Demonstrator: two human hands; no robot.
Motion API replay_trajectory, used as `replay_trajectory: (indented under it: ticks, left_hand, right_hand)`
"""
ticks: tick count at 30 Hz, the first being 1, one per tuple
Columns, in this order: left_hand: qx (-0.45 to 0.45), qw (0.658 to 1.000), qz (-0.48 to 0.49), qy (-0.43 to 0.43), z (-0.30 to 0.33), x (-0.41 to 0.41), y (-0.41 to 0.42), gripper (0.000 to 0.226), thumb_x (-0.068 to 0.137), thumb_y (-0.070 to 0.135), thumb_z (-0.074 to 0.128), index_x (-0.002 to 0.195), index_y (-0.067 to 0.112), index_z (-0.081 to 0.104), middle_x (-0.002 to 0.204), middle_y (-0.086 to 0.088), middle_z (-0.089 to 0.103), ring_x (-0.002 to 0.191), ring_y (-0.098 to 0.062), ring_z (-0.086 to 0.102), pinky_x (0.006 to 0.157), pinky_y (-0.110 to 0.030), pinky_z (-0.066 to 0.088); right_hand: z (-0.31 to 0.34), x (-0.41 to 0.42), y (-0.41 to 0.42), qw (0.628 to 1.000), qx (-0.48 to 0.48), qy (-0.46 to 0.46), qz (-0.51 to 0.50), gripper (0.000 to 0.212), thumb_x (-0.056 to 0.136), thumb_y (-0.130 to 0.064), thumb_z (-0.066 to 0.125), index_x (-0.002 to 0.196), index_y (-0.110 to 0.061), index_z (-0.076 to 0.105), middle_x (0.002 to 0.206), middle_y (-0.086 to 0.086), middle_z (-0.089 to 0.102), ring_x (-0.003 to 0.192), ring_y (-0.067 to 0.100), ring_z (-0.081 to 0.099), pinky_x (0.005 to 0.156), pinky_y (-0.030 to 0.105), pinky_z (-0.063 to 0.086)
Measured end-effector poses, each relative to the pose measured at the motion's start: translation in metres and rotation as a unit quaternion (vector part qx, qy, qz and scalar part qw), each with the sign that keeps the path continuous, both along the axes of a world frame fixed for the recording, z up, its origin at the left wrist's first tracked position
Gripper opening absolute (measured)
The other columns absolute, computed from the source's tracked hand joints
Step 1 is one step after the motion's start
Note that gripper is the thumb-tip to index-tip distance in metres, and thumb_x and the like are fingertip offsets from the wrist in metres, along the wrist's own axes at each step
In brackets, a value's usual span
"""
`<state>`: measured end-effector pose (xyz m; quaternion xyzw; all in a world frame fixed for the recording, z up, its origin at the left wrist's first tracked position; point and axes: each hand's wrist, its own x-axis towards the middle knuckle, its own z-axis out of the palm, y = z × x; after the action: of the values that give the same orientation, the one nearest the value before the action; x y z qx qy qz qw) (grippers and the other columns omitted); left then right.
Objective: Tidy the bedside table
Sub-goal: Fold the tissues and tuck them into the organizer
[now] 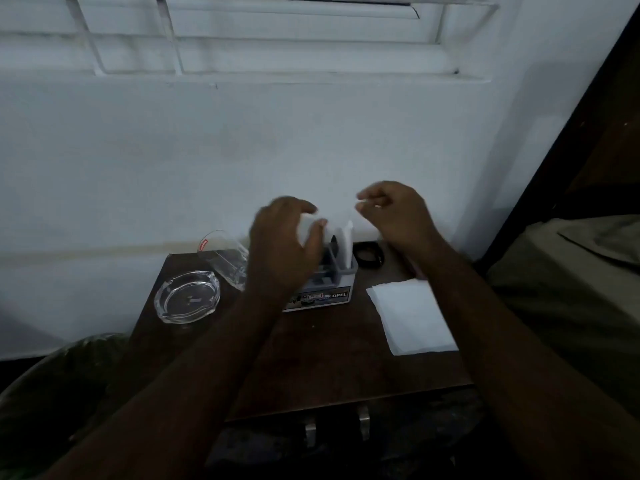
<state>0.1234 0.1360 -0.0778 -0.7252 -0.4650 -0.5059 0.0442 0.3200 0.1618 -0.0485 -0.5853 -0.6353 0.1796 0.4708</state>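
Both hands were raised over the grey organiser [341,271] at the back of the bedside table [329,358]. Our left hand [282,244] curled around a white folded item above the organiser, though blur kept us from telling how firmly it gripped; our right hand [394,216] appeared pinched shut on a thin white sheet [346,216], which was hard to separate from the wall behind. We judged the step in hand to be seating paper into the organiser's rear slot. Done well, the sheet should be kept vertical, edges squared against the papers already standing there, and lowered without tipping the organiser. The organiser's long axis ran left to right, its labelled face toward us. Right of the organiser lay a flat white napkin [412,317], not yet stowed, with a black band [369,255] just behind it. Left of the organiser a drinking glass [225,258] lay on its side, mouth away from us, beside a glass ashtray [187,296].
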Motion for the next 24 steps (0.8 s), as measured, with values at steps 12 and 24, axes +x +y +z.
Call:
replay_trajectory:
  ticks: [12,24]
  left_hand:
    - [-0.231,0.917,-0.187,0.267,-0.082,0.092,-0.055,0.045,0.094,0.044,0.054,0.132,0.021,0.061,0.14,-0.005,0.056,0.13,-0.02,0.046,0.11,-0.031,0.03]
    - [-0.278,0.912,-0.185,0.239,-0.095,0.074,-0.057,0.046,0.095,0.05,0.05,0.138,0.034,0.051,0.151,0.01,0.043,0.141,-0.009,0.032,0.116,-0.037,0.026]
  right_hand:
    - [-0.103,0.115,-0.07,0.933,-0.239,-0.208,-0.172,0.045,0.086,-0.05,0.062,0.101,-0.008,0.068,0.102,0.012,0.067,0.098,0.03,0.062,0.089,0.043,0.052]
    - [-0.086,0.099,-0.049,0.96,-0.278,-0.019,-0.002,0.034,0.063,-0.024,0.088,0.085,-0.033,0.062,0.093,-0.008,0.066,0.086,0.01,0.063,0.07,0.028,0.053]
